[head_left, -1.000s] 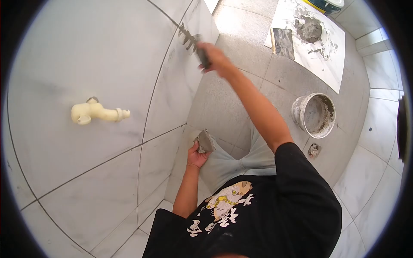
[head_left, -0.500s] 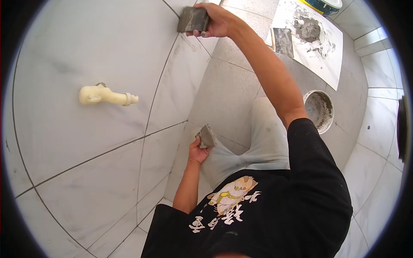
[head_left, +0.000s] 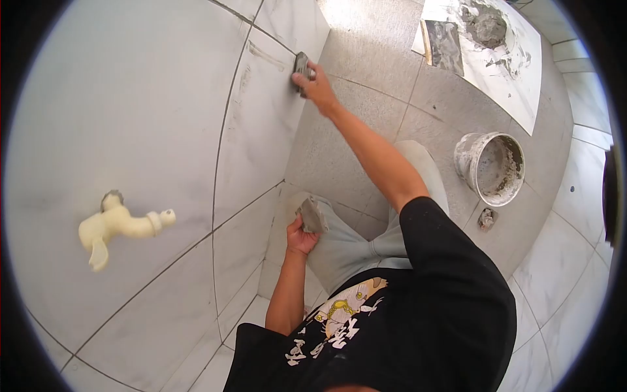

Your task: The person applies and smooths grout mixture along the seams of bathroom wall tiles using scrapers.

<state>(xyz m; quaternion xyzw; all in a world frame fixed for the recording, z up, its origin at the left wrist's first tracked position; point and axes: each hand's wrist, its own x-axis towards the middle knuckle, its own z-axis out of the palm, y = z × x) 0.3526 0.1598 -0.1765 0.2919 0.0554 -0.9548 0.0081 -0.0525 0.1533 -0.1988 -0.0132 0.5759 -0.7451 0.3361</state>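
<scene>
My right hand point(head_left: 315, 85) is closed around a dark grey, mortar-smeared block point(head_left: 301, 67), which it holds against the white marbled wall tiles point(head_left: 251, 124) near a dark joint. Brownish smears mark the tile just left of it. Down by my lap, my left hand point(head_left: 301, 236) grips a grey, mortar-coated piece point(head_left: 313, 216) with a flat face. Whether that piece is a scraper or a pad, I cannot tell.
A cream tap point(head_left: 121, 225) juts from the wall at left. On the grey floor point(head_left: 366, 114) stand a mortar-crusted bucket point(head_left: 465, 160) and a white sheet point(head_left: 522, 85) with a grey mortar heap point(head_left: 486, 26) and a smeared dark plate point(head_left: 444, 47). A small lump point(head_left: 486, 219) lies below the bucket.
My right hand has moved down along the wall with the block, from the upper joint to the tile beside the floor. The view has shifted; my left hand still holds its piece near my lap.
</scene>
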